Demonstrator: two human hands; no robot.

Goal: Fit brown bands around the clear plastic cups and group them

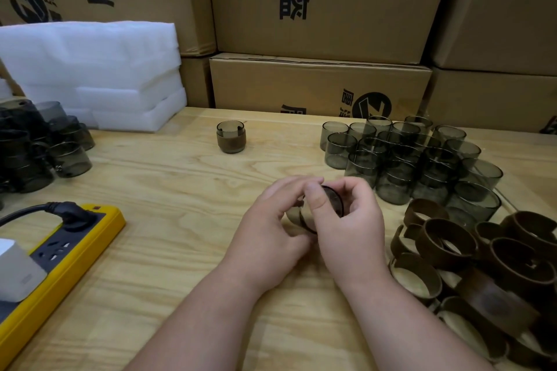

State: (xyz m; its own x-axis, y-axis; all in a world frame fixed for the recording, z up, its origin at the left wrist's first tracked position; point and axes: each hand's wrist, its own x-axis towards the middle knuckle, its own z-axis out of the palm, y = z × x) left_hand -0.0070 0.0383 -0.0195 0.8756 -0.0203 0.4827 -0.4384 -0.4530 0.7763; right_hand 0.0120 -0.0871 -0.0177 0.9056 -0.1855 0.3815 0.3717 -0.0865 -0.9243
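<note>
Over the middle of the wooden table (168,190), both my hands hold one smoky clear cup (333,200) lying on its side, with a brown band (297,215) around it. My left hand (271,232) grips the band end from the left; my right hand (346,226) curls round the cup from the right, thumb across it. One banded cup (231,136) stands upright alone farther back. Several bare cups (407,156) are stacked at the right. A heap of loose brown bands (488,268) lies at the near right.
Several more smoky cups (39,144) are piled at the left edge. A yellow power strip (78,238) with a black plug and a white adapter lies at the near left. White foam sheets (90,75) and cardboard boxes (319,81) line the back.
</note>
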